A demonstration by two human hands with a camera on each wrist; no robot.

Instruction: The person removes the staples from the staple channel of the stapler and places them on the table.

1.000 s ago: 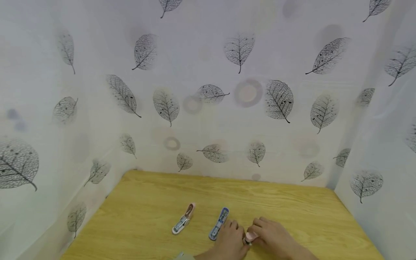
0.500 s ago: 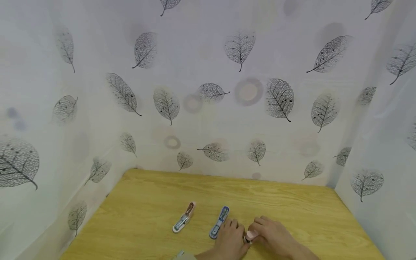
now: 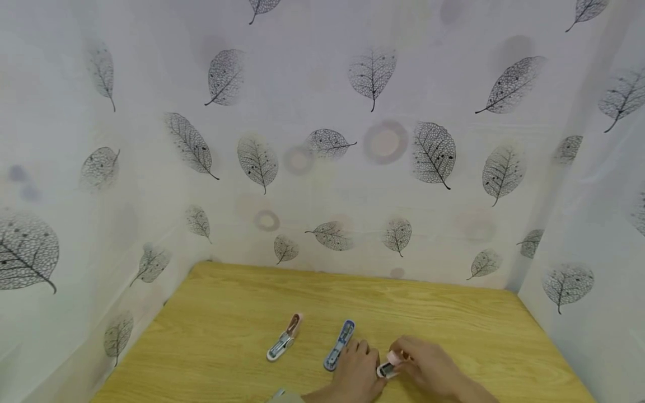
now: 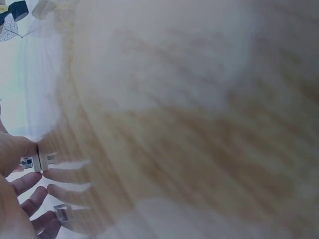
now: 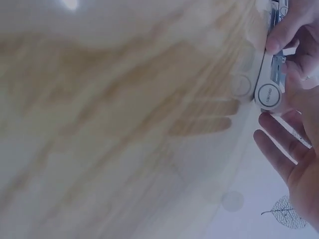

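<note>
A small white stapler with a pink top part lies between both hands in the head view. My left hand steadies its near end, thumb against its side in the right wrist view. My right hand pinches the raised pink part, with the dark metal inside showing below. Up close, the stapler's round white hinge sits beside the right fingers. Right by the left fingertips is an opened blue stapler, partly covered by them in the head view. In the left wrist view, the left hand has the white stapler's end at thumb and forefinger.
An opened pink and white stapler lies farther left on the wooden table. Leaf-patterned white sheeting stands behind the table and along both sides.
My right hand has lifted the stapler's pink part and shifted it slightly right, so more of the metal inside shows. The left hand and the other two staplers have stayed put.
</note>
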